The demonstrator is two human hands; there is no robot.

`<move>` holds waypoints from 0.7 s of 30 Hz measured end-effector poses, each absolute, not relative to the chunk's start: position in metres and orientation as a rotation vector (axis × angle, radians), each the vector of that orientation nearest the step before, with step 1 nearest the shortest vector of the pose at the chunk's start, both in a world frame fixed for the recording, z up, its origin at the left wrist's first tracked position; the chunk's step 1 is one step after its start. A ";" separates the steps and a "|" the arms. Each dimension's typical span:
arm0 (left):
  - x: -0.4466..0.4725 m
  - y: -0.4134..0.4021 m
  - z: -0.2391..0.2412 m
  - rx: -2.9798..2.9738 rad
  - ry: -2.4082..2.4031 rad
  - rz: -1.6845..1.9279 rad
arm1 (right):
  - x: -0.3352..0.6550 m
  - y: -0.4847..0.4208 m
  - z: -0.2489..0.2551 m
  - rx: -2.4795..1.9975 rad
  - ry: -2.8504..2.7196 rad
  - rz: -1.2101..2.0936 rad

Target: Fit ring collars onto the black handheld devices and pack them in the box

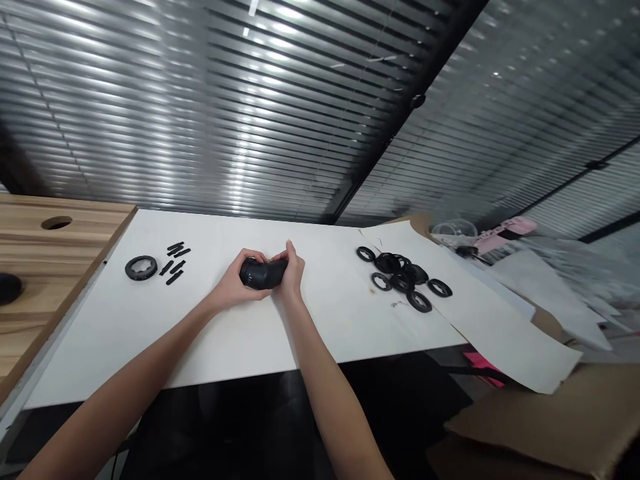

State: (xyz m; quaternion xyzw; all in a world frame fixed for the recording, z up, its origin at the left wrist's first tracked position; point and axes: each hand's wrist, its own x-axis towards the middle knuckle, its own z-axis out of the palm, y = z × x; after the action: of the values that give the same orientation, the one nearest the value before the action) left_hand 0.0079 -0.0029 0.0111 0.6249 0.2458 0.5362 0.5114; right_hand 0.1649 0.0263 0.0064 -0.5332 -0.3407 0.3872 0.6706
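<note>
Well, a black barrel-shaped part [263,273] was held over the middle of the white sheet [310,333], gripped from both ends at once. The left hand [234,285] was wrapped round its left end, fingers curled shut upon it. The right hand [294,272] was closed on the other end, thumb laid along the top, the other fingers tucked behind. No gap was to be seen between fingers and part on either side. Whether the part was rested on the sheet or lifted just clear of it could not be told.

Off to the left, a single black ring [141,268] was laid flat on the sheet, and just beside it a few short black strips [175,263] were scattered, none of them touched. Over on the right, well apart from the hands, a heap of black rings [403,277] was piled, some overlapping, a few lying singly at its edge.

And the progress? Only the one part was in hand, and so much of it was covered that nothing fitted onto it could be made out. The ring, the strips and the whole heap were lying loose and out of reach of the fingers, so most of the work was judged to be left undone.
</note>
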 end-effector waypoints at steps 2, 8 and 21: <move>0.007 -0.001 0.011 1.504 0.591 1.338 | 0.167 0.026 0.008 -1.218 -0.769 0.852; -0.004 0.015 0.009 1.276 0.511 1.309 | 0.167 0.029 0.008 -1.273 -0.689 0.958; -0.008 0.020 0.006 1.111 0.464 1.264 | 0.163 0.029 0.013 -1.081 -0.678 1.219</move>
State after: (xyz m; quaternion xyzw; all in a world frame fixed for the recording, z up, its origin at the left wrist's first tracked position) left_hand -0.0076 0.0197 0.0058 0.4875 0.2036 0.5547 0.6428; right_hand 0.1626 0.0287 0.0132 -0.4730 -0.2969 0.5333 0.6354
